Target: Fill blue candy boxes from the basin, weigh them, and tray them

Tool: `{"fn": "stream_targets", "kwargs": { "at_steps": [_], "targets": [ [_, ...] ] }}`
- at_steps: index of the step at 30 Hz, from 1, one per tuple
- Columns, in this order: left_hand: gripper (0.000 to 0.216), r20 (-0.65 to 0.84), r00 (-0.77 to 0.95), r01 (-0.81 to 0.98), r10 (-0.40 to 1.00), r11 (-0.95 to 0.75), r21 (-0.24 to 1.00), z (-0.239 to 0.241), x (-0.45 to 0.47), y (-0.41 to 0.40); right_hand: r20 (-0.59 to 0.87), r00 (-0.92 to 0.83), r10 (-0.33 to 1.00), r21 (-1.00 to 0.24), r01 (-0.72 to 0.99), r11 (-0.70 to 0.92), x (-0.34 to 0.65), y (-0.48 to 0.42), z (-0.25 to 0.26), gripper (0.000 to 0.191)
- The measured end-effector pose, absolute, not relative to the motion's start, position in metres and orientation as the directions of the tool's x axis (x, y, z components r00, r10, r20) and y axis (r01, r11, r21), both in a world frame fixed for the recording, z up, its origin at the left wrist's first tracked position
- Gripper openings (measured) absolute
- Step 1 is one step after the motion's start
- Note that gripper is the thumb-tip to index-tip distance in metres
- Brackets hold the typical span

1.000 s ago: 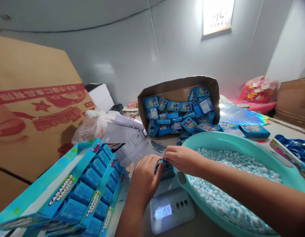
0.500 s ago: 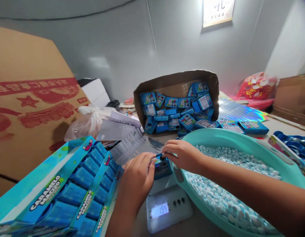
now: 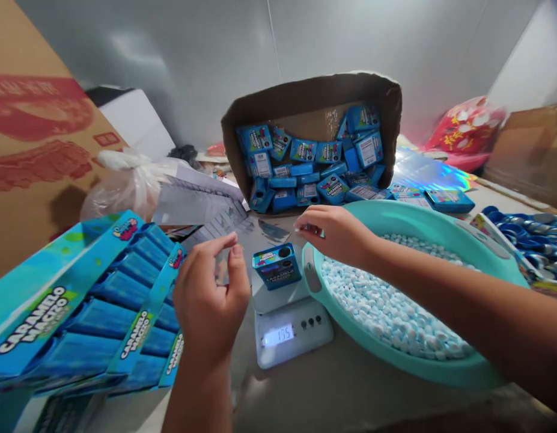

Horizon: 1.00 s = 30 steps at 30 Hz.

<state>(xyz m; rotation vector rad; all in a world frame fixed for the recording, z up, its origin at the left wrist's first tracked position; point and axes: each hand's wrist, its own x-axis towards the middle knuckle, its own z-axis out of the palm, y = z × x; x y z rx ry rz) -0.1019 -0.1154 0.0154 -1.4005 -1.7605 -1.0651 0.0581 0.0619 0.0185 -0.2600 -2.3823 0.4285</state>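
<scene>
One blue box (image 3: pixel 278 267) stands on the scale (image 3: pixel 294 337), long side crosswise, right of the left hand (image 3: pixel 213 294), whose fingers are apart; the right hand (image 3: pixel 339 228), nearer, hangs past the box's right end, fingers curled, grip impossible to tell.

Pale grey tabletop (image 3: pixel 282 400), bearing a flat white electronic scale (image 3: pixel 300 349) between left hand (image 3: pixel 214 294) and right hand (image 3: pixel 334 228); an oval turquoise plastic basin (image 3: pixel 372 211), rightward of the right hand; an open brown cardboard carton (image 3: pixel 300 114), beyond both.
</scene>
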Motion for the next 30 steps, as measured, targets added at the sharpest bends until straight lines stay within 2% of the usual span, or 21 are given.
{"fn": "stream_targets", "kwargs": {
  "at_steps": [4,10,14,17,19,21,24,26,28,30],
  "targets": [
    [0.018,0.882,-0.245,0.969,0.403,0.115,0.217,0.020,-0.098,-0.118,0.554,-0.767,0.324,-0.400,0.096,0.911,0.055,0.055,0.013,0.009],
    [0.020,0.810,-0.396,0.918,0.432,0.196,0.344,0.012,-0.106,-0.108,0.575,-0.750,0.326,-0.408,0.083,0.909,0.059,0.060,0.015,0.012],
    [0.021,0.799,-0.396,0.918,0.453,0.196,0.344,0.007,-0.111,-0.105,0.598,-0.749,0.285,-0.408,0.021,0.913,0.060,0.063,0.018,0.015],
    [0.020,0.795,-0.377,0.926,0.475,0.173,0.336,0.008,-0.112,-0.106,0.555,-0.777,0.296,-0.378,0.082,0.922,0.061,0.060,0.023,0.016],
    [0.020,0.783,-0.350,0.935,0.515,0.141,0.325,0.008,-0.113,-0.105,0.441,-0.819,0.367,-0.311,0.244,0.918,0.063,0.058,0.029,0.018],
    [0.019,0.760,-0.315,0.942,0.568,0.090,0.323,0.007,-0.110,-0.104,0.258,-0.843,0.472,-0.215,0.426,0.879,0.067,0.059,0.035,0.019],
    [0.021,0.721,-0.305,0.924,0.622,0.011,0.382,0.001,-0.099,-0.098,-0.010,-0.835,0.550,-0.131,0.546,0.827,0.079,0.064,0.036,0.014],
    [0.030,0.673,-0.327,0.902,0.663,0.008,0.432,-0.008,-0.089,-0.092,-0.157,-0.814,0.559,-0.130,0.579,0.805,0.085,0.072,0.032,0.015],
    [0.044,0.594,-0.376,0.898,0.711,0.121,0.423,-0.018,-0.081,-0.086,-0.308,-0.752,0.583,-0.171,0.647,0.743,0.088,0.082,0.026,0.013],
    [0.050,0.531,-0.428,0.879,0.732,0.201,0.431,-0.027,-0.078,-0.079,-0.433,-0.693,0.576,-0.237,0.704,0.669,0.089,0.092,0.018,0.024]
  ]
}}
